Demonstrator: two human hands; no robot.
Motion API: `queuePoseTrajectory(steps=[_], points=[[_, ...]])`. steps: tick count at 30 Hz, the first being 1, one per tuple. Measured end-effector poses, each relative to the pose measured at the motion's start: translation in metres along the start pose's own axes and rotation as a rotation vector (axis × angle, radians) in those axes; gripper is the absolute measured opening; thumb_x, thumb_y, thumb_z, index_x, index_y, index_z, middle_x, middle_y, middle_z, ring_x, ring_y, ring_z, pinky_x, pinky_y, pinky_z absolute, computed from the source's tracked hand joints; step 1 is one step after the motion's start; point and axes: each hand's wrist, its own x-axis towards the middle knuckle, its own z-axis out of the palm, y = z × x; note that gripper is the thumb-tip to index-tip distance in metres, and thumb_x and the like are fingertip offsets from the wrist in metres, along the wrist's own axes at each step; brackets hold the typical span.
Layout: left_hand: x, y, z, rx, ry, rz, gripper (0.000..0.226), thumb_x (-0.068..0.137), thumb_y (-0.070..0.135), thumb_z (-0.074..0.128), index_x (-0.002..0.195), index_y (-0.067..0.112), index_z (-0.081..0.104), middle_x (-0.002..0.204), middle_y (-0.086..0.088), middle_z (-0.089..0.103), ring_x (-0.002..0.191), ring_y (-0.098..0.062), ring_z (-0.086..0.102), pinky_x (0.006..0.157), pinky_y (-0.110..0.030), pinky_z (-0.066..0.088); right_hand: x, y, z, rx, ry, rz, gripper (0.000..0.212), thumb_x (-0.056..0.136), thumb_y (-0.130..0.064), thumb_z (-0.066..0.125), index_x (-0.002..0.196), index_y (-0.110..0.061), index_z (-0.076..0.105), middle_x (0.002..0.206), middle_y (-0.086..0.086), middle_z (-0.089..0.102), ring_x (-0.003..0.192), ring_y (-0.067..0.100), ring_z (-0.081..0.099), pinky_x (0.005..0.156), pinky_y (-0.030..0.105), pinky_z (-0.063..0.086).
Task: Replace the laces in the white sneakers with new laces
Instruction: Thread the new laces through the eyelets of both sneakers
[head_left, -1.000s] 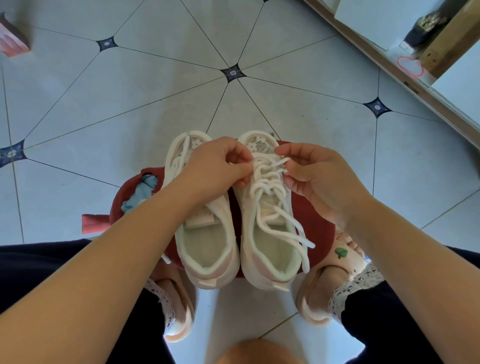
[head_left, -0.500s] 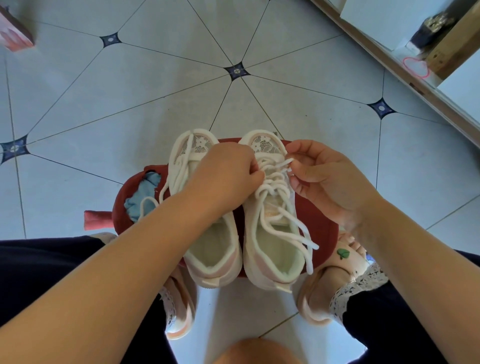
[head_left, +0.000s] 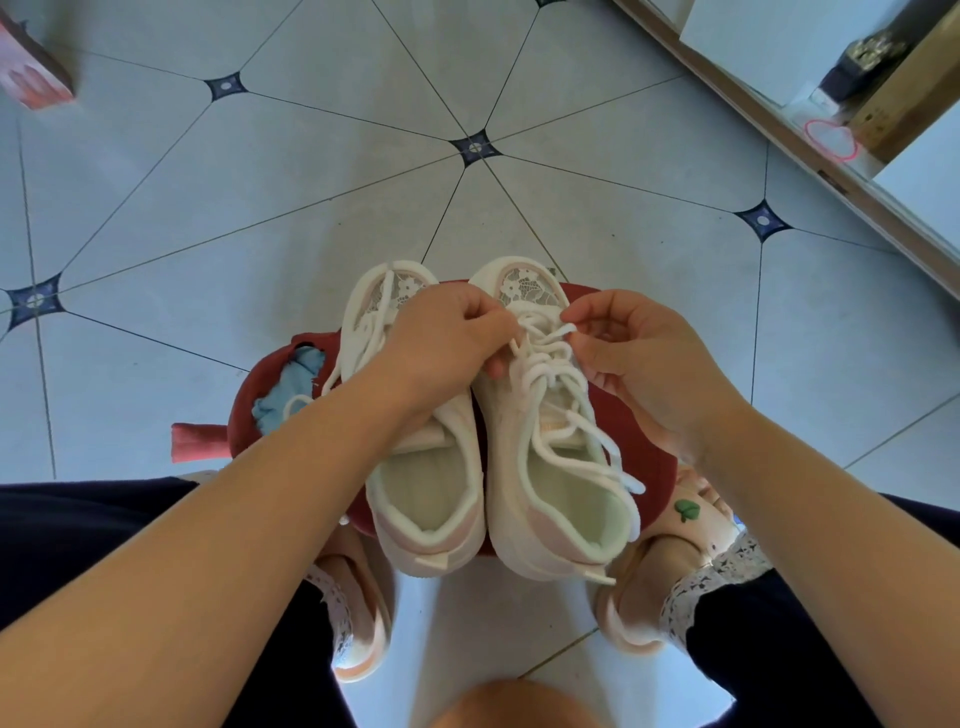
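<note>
Now the lace (head_left: 543, 331) lies pinched between left hand (head_left: 447, 340) and right hand (head_left: 636, 356).

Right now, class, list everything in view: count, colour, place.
sneakers: two, white with pink heels, side by side on the stool
laces: two, white; one threaded loosely in the right sneaker, one loose over the left
stool: one, red, under the sneakers
blue patch: one, at the stool's left edge
floor: pale grey tiles, dark blue diamonds at corners
pink box: one, top left
pink loop: one, top right
slippers: two, pink, on the feet
left hand: pinches the right sneaker's lace
right hand: pinches the same lace
</note>
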Motion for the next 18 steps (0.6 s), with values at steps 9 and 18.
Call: queuePoseTrajectory(steps=[9,18], points=[[0.0064,0.0002,-0.0035,-0.046,-0.146,-0.015,0.016,0.089,0.008,0.038,0.077,0.012,0.046,0.053,0.0,0.033,0.042,-0.008,0.023,0.039,-0.019,0.018,-0.0012,-0.0005,0.0001,-0.374,-0.033,-0.162,0.033,0.081,0.009,0.058,0.079,-0.024,0.063,0.073,-0.012,0.06,0.065,0.001,0.051,0.068,0.013,0.045],[0.0071,-0.0045,-0.0063,-0.087,-0.189,-0.031,0.019,0.092,0.007,0.039,0.079,0.006,0.054,0.053,0.001,0.058,0.05,-0.009,0.051,0.047,-0.018,0.041,0.0014,-0.0034,-0.0023,-0.995,-0.042,-0.348,0.032,0.084,-0.001,0.057,0.107,-0.023,0.062,0.091,-0.006,0.055,0.081,0.009,0.051,0.071,0.005,0.034]])
